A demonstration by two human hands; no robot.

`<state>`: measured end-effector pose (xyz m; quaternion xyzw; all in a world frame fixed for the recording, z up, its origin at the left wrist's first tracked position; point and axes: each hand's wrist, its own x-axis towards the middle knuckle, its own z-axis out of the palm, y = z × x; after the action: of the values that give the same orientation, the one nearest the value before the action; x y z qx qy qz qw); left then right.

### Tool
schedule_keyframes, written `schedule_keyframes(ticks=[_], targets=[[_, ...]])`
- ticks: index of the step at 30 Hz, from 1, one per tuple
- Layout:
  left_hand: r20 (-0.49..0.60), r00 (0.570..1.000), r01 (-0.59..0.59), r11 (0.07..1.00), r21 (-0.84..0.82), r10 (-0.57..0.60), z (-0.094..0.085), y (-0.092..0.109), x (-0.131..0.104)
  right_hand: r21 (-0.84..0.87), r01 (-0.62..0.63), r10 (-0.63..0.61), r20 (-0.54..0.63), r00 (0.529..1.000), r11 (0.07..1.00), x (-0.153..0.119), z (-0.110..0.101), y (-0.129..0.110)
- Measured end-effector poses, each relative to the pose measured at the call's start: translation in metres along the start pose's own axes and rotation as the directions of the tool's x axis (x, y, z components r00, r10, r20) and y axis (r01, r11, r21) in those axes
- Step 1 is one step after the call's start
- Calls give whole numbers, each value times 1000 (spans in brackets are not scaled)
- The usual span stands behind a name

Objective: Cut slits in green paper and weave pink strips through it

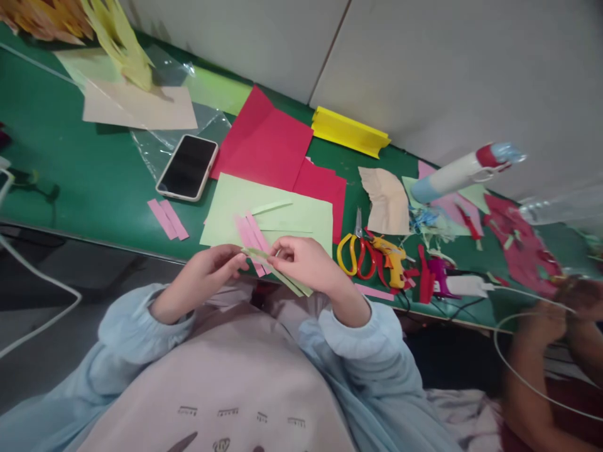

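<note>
Light green paper strips (288, 281) are pinched between my two hands over the table's front edge. My left hand (217, 265) has its fingertips closed on the strips' left end, and my right hand (301, 260) grips them with thumb and fingers near the middle. Just behind, pink strips (255, 233) lie partly on a pale green sheet (311, 216). One thin green strip (272, 206) rests on that sheet. Red paper (268, 141) is beyond it. Scissors (358, 248) with yellow and red handles lie right of the sheet.
A phone (188, 166) and two pink strips (168, 220) lie to the left on the green table (70, 166). Rightward are a yellow glue gun (393, 258), a white bottle (455, 177), cables and another person's hands (549, 320). A yellow holder (349, 132) stands by the wall.
</note>
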<state>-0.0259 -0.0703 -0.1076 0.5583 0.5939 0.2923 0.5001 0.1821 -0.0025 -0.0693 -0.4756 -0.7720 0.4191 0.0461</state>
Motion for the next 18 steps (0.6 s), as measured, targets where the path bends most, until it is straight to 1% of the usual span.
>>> schedule_keyframes(ticks=[3, 6, 9, 11, 13, 16, 18], targets=[[11, 1000, -21, 996, -88, 22, 5, -3, -2, -37, 23, -23, -17, 1000, 999, -1, 11, -10], [16, 1000, 5, 990, -140, -3, 6, -7, -1, -67, 32, -33, -17, 999, 997, -1, 19, -15], [14, 1000, 23, 985, -168, -21, 6, -9, 0, -57, 13, -14, -21, 1000, 998, 0, 25, -16], [3, 1000, 26, 978, -207, -26, 5, -10, 0, -8, 1, -1, -23, 1000, 1000, 1, 28, -13], [-6, 1000, 28, 966, -257, -31, 3, -11, 0, 82, -6, 8, -16, 1000, 997, 2, 30, -7], [-5, 999, 33, 951, -309, -37, -1, -13, -1, 243, -16, 14, 10, 1000, 970, 5, 30, 4], [-14, 999, 35, 946, -321, -41, -3, -14, -1, 321, -33, 29, 15, 999, 946, 7, 28, 11]])
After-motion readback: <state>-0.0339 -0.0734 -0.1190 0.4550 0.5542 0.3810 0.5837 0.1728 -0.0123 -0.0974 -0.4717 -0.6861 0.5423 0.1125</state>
